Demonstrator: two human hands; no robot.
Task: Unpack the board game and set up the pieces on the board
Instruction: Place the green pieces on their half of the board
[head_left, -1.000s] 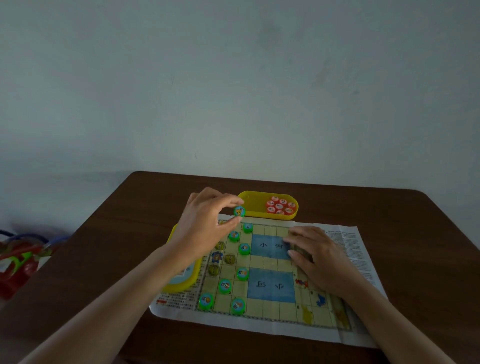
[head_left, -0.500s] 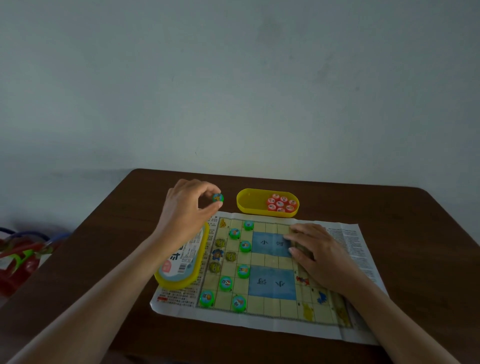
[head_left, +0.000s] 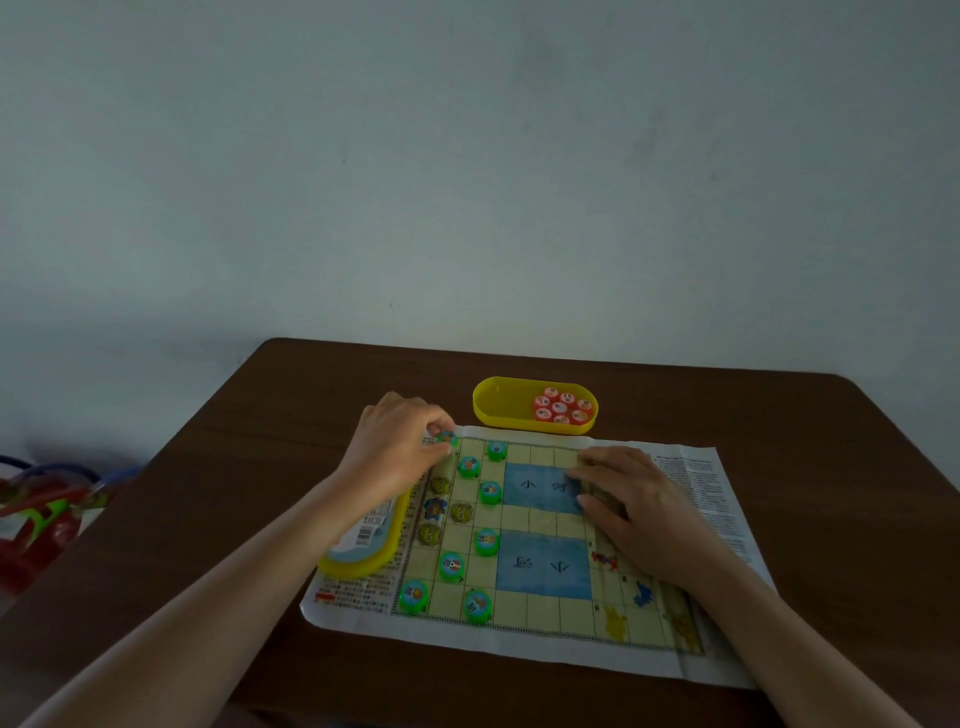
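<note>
A paper game board (head_left: 540, 519) with two blue river panels lies on the brown table. My left hand (head_left: 400, 452) pinches a green round piece (head_left: 447, 438) right at the board's far left corner. Several green pieces (head_left: 468, 466) stand on squares in the board's left columns. My right hand (head_left: 623, 499) rests flat on the board's right half. Behind the board, a yellow oval tray (head_left: 506, 402) holds several red pieces (head_left: 562, 406) at its right end.
A yellow lid (head_left: 363, 545) with a label lies under my left forearm, overlapping the board's left margin. Red and green things (head_left: 41, 514) sit past the table's left edge. A plain wall rises behind the table (head_left: 260, 467).
My left hand carried the green piece left and up off the board, then lowered it to the board's far left corner. My right hand has stayed flat on the board.
</note>
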